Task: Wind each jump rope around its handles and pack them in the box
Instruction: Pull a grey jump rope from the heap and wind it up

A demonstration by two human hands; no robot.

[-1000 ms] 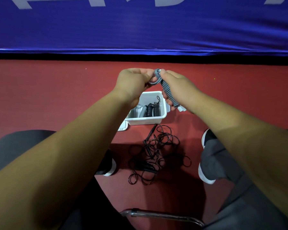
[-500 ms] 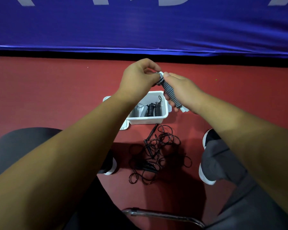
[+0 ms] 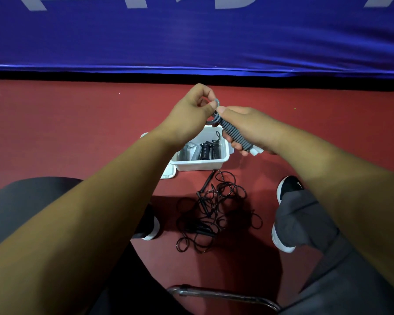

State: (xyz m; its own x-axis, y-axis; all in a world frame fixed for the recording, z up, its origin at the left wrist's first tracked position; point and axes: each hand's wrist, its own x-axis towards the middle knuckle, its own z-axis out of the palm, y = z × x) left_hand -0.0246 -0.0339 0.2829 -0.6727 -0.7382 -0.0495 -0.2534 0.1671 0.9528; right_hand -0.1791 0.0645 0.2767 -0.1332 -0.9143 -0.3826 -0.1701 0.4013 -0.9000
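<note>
My right hand (image 3: 250, 128) grips a grey jump rope (image 3: 234, 134) wound in tight coils round its white handles, held above the white box (image 3: 223, 161). My left hand (image 3: 191, 114) pinches the loose grey end loop of that rope at the bundle's top. Inside the box lie wound ropes (image 3: 206, 151), grey and black, side by side. On the red floor in front of the box sprawls a tangled black jump rope (image 3: 212, 210) with its handles.
A white lid (image 3: 168, 173) lies at the box's left corner. My shoes (image 3: 289, 185) and knees flank the black rope. A metal chair frame (image 3: 225, 294) sits at the bottom. A blue padded barrier (image 3: 191, 35) closes off the far side.
My left hand has lifted and turned, carrying the grey rope's end loop up over the top of the bundle. My right hand keeps its grip on the wound handles.
</note>
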